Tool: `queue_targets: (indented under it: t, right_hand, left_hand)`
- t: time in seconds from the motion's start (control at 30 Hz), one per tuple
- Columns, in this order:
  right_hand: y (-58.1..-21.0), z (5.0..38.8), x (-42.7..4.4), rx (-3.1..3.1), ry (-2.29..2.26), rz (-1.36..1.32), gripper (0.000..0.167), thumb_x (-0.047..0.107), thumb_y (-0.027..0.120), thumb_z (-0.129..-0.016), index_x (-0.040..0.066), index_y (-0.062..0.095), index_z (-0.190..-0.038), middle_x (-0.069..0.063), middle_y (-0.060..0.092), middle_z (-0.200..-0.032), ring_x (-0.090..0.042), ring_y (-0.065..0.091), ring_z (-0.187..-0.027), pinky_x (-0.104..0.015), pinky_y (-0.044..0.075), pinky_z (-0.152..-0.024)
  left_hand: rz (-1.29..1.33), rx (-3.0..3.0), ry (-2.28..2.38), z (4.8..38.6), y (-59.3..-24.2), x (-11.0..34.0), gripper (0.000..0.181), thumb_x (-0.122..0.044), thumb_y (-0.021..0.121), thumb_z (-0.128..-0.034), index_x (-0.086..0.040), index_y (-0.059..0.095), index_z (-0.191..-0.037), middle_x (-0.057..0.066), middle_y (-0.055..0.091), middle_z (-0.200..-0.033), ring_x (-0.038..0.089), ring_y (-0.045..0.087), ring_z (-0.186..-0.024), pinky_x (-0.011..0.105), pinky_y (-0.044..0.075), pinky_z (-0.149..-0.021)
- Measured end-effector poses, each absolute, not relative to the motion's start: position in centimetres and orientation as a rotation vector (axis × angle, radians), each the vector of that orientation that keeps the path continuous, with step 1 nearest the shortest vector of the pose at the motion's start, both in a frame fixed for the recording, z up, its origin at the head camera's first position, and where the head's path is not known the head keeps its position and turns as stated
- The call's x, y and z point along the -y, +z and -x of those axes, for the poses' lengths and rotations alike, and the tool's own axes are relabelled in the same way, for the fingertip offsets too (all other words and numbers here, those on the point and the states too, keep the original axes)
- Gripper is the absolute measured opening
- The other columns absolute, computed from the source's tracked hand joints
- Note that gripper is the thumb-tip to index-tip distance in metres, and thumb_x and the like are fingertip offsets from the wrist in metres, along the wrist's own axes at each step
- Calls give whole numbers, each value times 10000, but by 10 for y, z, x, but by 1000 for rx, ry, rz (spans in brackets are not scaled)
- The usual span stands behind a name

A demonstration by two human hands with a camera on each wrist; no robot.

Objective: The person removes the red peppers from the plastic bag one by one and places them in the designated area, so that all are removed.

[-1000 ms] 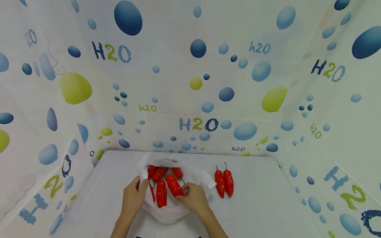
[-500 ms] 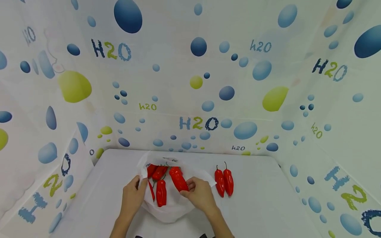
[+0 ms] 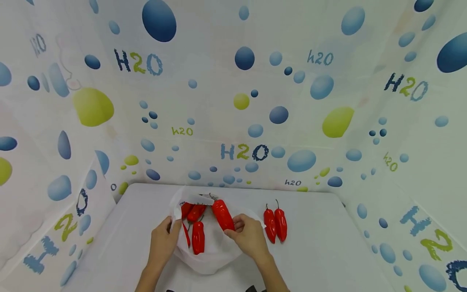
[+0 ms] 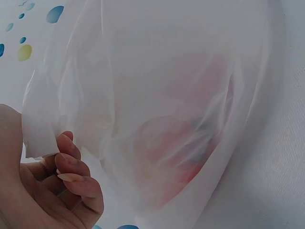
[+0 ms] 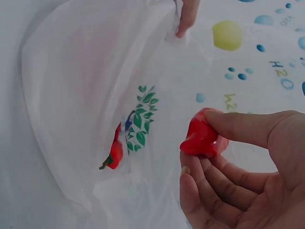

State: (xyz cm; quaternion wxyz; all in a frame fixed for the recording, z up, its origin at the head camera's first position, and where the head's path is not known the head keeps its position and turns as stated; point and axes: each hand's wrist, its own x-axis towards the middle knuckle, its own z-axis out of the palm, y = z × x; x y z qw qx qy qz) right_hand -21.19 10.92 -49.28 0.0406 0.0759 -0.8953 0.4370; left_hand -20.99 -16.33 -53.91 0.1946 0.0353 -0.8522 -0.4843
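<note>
A white, thin plastic bag (image 3: 204,265) lies with its mouth spread in the middle of the table. Several red peppers (image 3: 198,238) lie inside it, partly hidden by its folds. My left hand (image 3: 164,241) pinches the bag's left edge; in the left wrist view the bag's rim sits between thumb and fingers. With thumb and fingertips, my right hand (image 3: 251,239) grips the blunt lower end of another red pepper (image 3: 223,215), stem pointing away, above the bag's right side. In the right wrist view, the held pepper (image 5: 202,136) appears end-on, apart from the bag.
Two red peppers lie side by side right of the bag, a left one (image 3: 270,226) and a right one (image 3: 280,225), stems away from me. Behind the white table (image 3: 321,243) hangs a curtain (image 3: 204,101) printed with bubbles and "H2O". Green leaves (image 5: 143,117) are printed on the bag.
My right hand has drawn the gripped pepper up and to the right, off the others in the bag. My left hand stays at the bag's edge.
</note>
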Motion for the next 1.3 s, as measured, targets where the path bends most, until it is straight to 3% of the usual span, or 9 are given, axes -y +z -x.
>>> queue_targets:
  t: [0.57,1.3]
  right_hand:
    - [-473,210,-131,2647,1365,-191,358,256,890,-839,68,722,-1093,-6,707,-906,-152,650,-785,-319,594,-684]
    - [-479,219,-169,2574,1409,1,331,216,889,-838,79,724,-1090,-17,716,-897,-160,687,-758,-354,604,-700]
  left_hand:
    - [-105,2408,-1349,214,-537,161,188,-210,600,-1052,-67,641,-937,32,501,-705,157,473,-634,245,395,-513]
    - [-123,2438,-1320,213,-543,163,185,-205,591,-1052,-69,627,-930,38,527,-714,156,484,-644,247,397,-521]
